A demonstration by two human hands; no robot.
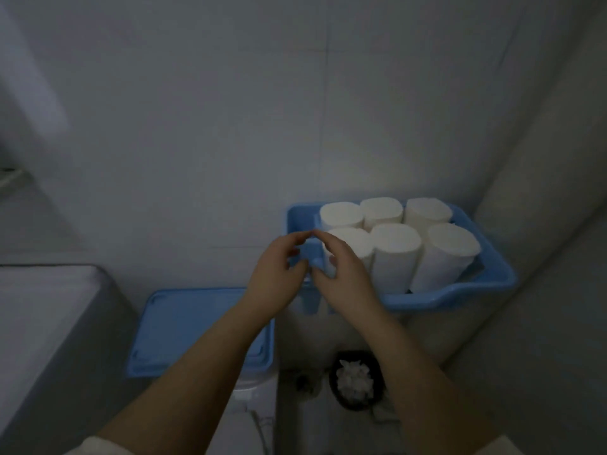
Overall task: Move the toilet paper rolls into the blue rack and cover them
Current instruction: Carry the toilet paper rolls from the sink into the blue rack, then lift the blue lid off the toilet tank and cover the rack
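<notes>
Six toilet paper rolls (397, 238) stand upright in the blue rack (486, 284) on the wall. Both hands meet at the rack's left end: the left hand (279, 274) and the right hand (341, 274) curl their fingers around a small blue part there (dim light hides exactly what). A blue lid (184, 330) lies below, partly hidden by the left forearm.

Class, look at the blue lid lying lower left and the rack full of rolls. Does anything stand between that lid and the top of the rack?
Yes. Both hands, left hand and right hand, are at the blue rack near its left end, forearms crossing above the lid. Six rolls stick up above the rim.
</notes>
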